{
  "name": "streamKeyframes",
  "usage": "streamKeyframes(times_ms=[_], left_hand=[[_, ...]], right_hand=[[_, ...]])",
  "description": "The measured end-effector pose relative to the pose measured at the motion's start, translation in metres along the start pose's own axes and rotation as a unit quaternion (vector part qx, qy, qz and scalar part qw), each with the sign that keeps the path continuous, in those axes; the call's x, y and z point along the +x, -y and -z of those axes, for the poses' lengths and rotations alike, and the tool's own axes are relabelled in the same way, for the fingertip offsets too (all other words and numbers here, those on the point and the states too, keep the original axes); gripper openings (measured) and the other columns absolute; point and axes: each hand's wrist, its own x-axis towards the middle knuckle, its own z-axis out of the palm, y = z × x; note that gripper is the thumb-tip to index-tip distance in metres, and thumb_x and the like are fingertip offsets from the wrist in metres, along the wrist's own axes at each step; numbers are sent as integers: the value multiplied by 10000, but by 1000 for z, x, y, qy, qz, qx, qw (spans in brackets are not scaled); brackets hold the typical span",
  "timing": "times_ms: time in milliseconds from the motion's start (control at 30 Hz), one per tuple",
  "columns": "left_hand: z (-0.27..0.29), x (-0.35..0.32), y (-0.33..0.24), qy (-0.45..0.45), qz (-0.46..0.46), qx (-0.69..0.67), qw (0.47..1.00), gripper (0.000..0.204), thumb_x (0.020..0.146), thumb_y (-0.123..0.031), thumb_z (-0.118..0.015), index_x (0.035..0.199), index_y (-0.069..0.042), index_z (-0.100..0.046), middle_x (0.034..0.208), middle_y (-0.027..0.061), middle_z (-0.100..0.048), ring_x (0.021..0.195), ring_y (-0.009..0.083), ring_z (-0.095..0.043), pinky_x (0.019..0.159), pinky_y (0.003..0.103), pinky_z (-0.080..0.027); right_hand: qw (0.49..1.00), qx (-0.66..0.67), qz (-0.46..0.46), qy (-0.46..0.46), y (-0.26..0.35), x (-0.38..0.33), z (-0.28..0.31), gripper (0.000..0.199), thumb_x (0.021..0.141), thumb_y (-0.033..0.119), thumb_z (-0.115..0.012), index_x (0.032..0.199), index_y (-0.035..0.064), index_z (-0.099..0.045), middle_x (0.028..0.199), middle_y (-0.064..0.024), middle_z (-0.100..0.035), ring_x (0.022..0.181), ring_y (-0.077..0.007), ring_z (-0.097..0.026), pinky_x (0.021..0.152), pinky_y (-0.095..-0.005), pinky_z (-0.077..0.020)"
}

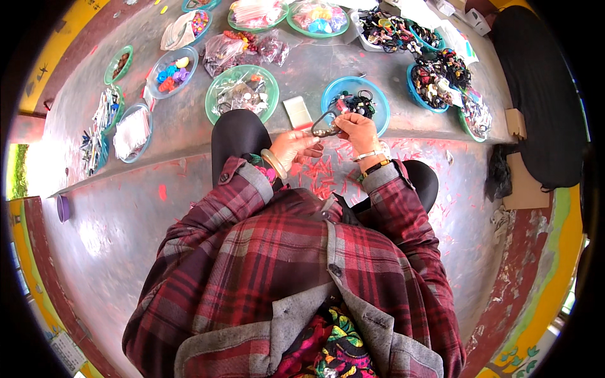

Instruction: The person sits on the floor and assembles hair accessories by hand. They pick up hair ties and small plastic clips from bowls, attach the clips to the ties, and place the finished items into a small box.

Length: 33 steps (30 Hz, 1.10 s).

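Note:
Between my two hands, above the near edge of the raised grey ledge, is a black hair tie [324, 130] with small pale beads or ornaments on it. My right hand [359, 133] pinches its right side between thumb and fingers. The fingertips of my left hand [293, 148] close on its left end, though the exact grip is small to see. A thin red strip [304, 127] shows just by the left fingertips. Right behind my hands stands a blue basin [386, 113] with more black hair ties. A small cream-coloured rectangular tray [297, 113] lies to its left.
A green basin [210, 94] of small bagged parts stands left of the tray. Several basins of trinkets line the left and back. At right, a blue basin [413, 94] overflows with hair ties. Red scraps [318, 179] litter the floor between my knees.

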Motion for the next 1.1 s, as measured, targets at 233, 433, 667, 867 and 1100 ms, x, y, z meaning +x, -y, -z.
streamKeyframes(times_ms=[233, 433, 667, 867, 1100], left_hand=[[3, 2, 2, -2, 4, -8, 1000, 207, 814, -134, -564, 967, 1, -528, 896, 130, -613, 789, 200, -626, 445, 166, -409], [3, 1, 1, 0, 9, -38, 999, 153, 801, -106, -572, 911, -3, -542, 888, 135, -614, 791, 210, -624, 461, 183, -410], [7, 2, 6, -28, 8, 30, 999, 221, 781, -123, -577, 974, -22, -547, 916, 88, -606, 828, 181, -603, 531, 215, -440], [6, 2, -1, -21, -112, -22, 993, 330, 809, -141, -542, 1114, -21, -502, 1054, 48, -558, 872, 124, -556, 646, 233, -465], [-8, -4, -6, 21, -57, 33, 998, 278, 829, -124, -530, 1086, -19, -537, 954, 27, -599, 763, 81, -570, 538, 186, -437]], right_hand=[[995, 90, -30, 2, -3, -4, -7, 41, 782, 83, -602, 790, 42, -598, 717, -9, -586, 605, -103, -536, 590, -224, -446], [986, 163, -29, -16, -7, -5, -11, 40, 787, 78, -598, 785, 39, -591, 733, -15, -588, 635, -115, -547, 614, -240, -454], [999, 23, 29, -12, -2, 1, -7, 56, 760, 62, -598, 768, 7, -608, 681, -16, -591, 592, -98, -537, 543, -221, -428], [922, -345, 154, 82, 12, -6, -2, 89, 731, 87, -591, 755, 3, -606, 661, -47, -597, 614, -122, -566, 556, -251, -434], [887, -371, 212, 177, 5, -13, -6, 73, 715, 89, -581, 756, 33, -605, 663, -87, -594, 613, -170, -587, 575, -269, -447]])
